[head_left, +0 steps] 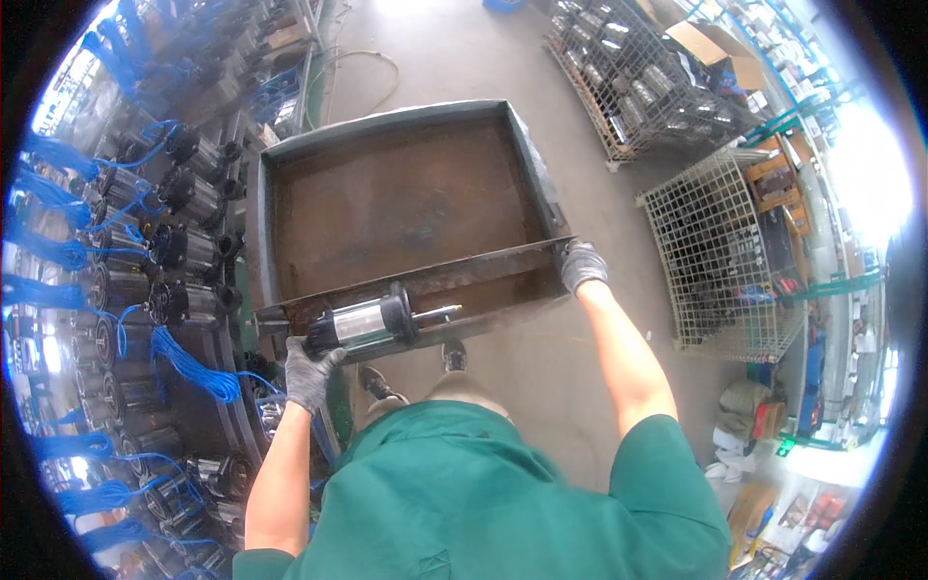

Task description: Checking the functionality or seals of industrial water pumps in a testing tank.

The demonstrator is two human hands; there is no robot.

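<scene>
A deep, rectangular metal cart with a worn brown bed stands in front of me. Along its near side runs a metal bar, set off from the bed. On this near strip lies an electric motor with a silver body, black end caps and a shaft pointing right. My left hand, in a grey glove, is closed on the cart's near left corner, close to the motor's rear end; some of its fingers are hidden. At the near right corner, my gloved right hand grips the rim.
Rows of similar motors with coiled blue cables line racks on the left. To the right stand a wire mesh cage and, farther off, another cage full of metal cylinders. A pale hose lies on the floor beyond the cart.
</scene>
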